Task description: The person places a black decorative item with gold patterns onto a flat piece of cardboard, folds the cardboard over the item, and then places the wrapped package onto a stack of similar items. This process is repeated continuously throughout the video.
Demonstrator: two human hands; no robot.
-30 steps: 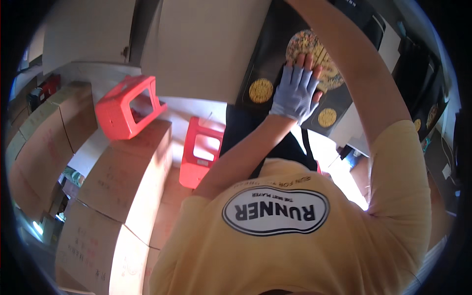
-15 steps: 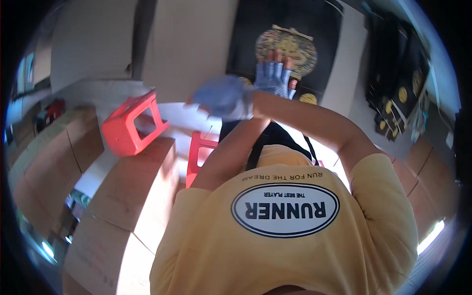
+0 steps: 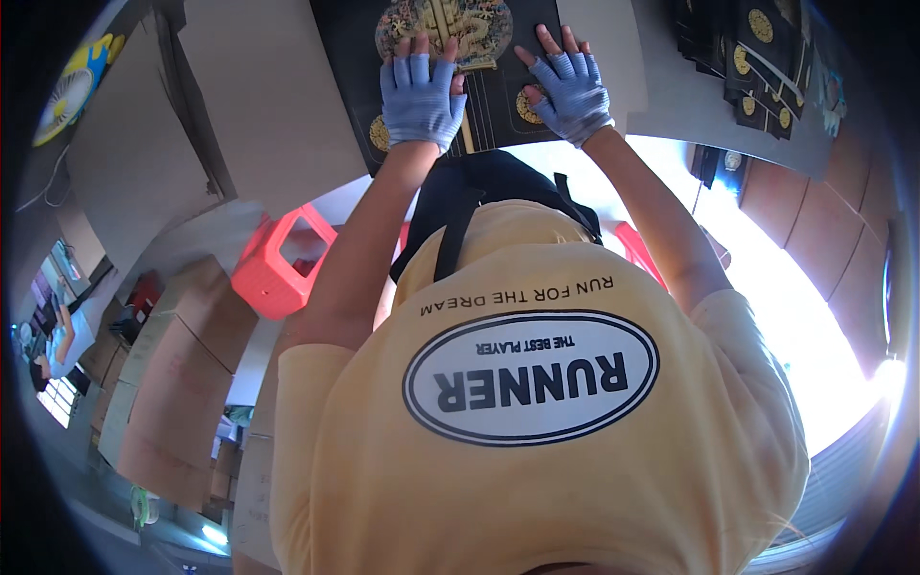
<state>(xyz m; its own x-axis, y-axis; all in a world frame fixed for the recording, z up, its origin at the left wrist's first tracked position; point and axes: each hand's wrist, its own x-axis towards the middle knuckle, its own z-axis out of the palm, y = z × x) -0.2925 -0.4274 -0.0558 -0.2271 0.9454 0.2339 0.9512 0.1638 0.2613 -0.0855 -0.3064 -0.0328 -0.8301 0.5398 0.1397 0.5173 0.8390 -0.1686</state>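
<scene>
Head view: black panel [image 3: 504, 103] lies beneath spread, empty hands [image 3: 422, 103] [image 3: 575, 98], the right one at its edge.

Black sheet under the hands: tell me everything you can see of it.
The black sheet looks flat and smooth, perhaps card. It bears a large, multicoloured round emblem with gold detail, a smaller gold medallion towards each near corner, and thin gold lines between. It lies on a grey surface; its far end is out of frame. The left hand lies over its emblem, the right hand over its right edge.
</scene>
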